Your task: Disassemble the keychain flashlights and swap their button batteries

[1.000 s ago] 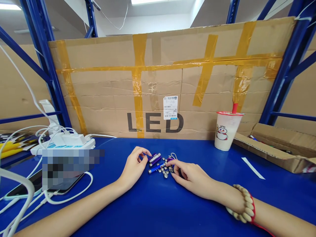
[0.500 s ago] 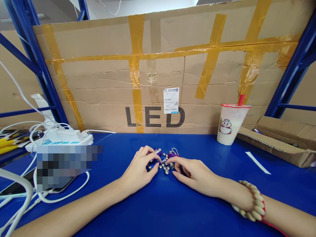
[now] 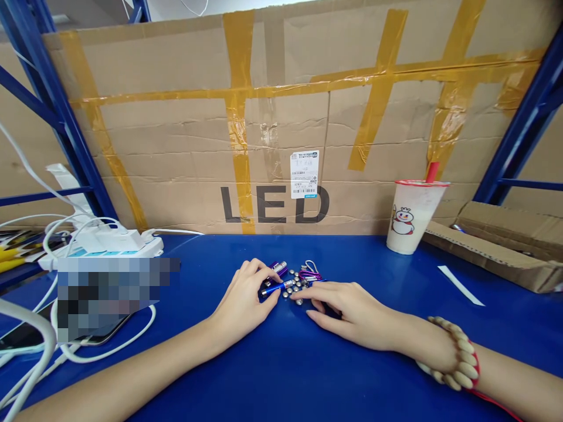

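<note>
A slim blue metal tube with a pale label, like a penlight (image 3: 270, 289), lies between the thumb and index finger of my left hand (image 3: 244, 296), whose two tips close in on it from either side. Small silver button cells (image 3: 291, 291) are scattered at its right end. My right hand (image 3: 347, 308) is over them with its index finger stretched out to the near cells, thumb apart, nothing gripped. Behind my left fingers lies a purple tube (image 3: 278, 269). Beyond my right fingers is a purple piece with a silver clip loop (image 3: 310, 273), partly hidden.
A cup with a red straw (image 3: 411, 220) stands at the back right, near an open cardboard box (image 3: 497, 258) and a white strip (image 3: 461, 286). White cables and a power strip (image 3: 109, 243) fill the left side. A large taped cardboard sheet (image 3: 176, 170) closes off the back.
My right index finger has moved down and left across the button cells. My left index finger has drawn back, leaving more of the blue penlight showing. The view has shifted slightly.
</note>
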`<state>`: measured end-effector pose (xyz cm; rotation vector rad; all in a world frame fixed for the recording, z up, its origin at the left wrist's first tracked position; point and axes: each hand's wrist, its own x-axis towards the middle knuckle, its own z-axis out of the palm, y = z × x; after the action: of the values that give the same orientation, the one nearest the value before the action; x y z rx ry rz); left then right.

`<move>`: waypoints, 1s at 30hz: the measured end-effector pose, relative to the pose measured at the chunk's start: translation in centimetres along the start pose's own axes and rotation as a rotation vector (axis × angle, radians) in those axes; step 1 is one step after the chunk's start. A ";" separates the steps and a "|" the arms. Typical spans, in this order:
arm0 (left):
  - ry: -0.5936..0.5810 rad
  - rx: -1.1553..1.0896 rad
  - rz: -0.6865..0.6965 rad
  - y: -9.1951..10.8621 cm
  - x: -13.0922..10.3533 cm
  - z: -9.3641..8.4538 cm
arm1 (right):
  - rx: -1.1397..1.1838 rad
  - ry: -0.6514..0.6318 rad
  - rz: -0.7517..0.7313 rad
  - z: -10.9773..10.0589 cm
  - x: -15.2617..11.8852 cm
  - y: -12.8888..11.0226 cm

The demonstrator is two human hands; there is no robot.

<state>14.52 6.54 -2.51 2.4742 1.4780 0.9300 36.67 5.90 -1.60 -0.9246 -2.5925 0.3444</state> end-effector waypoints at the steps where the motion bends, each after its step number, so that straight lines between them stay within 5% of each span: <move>1: -0.002 0.012 -0.012 0.0 0.0 0.0 | -0.001 0.003 0.004 0.0 0.0 0.0; 7: 0.037 0.069 -0.075 -0.2 0.0 0.2 | 0.006 0.024 0.015 0.1 0.1 0.1; 14: 0.111 -0.109 -0.097 -0.4 0.2 0.0 | 0.009 0.051 -0.004 0.2 0.1 0.3; 21: 0.047 -0.290 -0.179 0.6 0.1 -0.6 | 0.009 0.108 0.044 0.8 0.2 0.9; 30: 0.004 -0.270 -0.102 0.5 -0.2 -0.6 | -0.034 0.133 0.033 0.9 0.1 1.4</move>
<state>14.51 6.00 -1.91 2.1876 1.3632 1.0384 36.96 6.92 -2.84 -0.9694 -2.4713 0.2396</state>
